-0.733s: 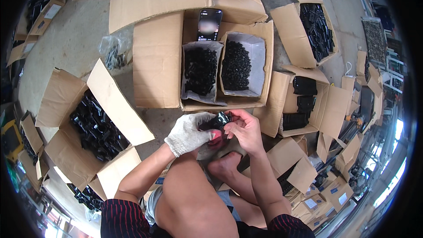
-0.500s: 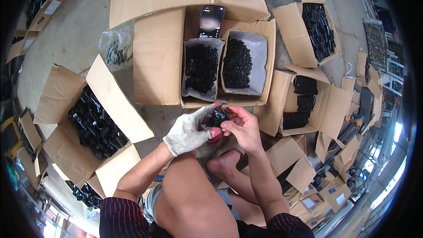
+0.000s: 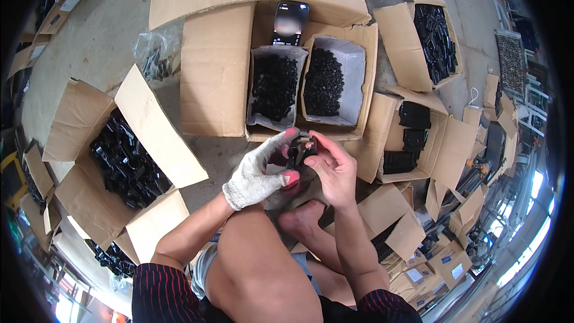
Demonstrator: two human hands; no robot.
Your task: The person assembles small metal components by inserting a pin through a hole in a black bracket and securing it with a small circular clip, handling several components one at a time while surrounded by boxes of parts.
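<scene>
My left hand, in a white knit glove with reddish fingertips, is closed around a small shiny black part. Facing it, my bare right hand pinches the part's right side between thumb and fingers. The part's exact kind is hard to make out. Both hands are above my bent legs, just in front of a large cardboard box. Inside that box stand a left lined tray and a right lined tray, both holding many small black pieces.
A phone leans behind the trays. At left stands an open carton of glossy black parts; at right, a carton with larger black parts. Another filled carton is far right. A clear plastic bag lies on the floor.
My right hand has shifted slightly right and its fingers have opened a little wider around the black part. The part has turned in my hands. The whole view has shifted slightly.
</scene>
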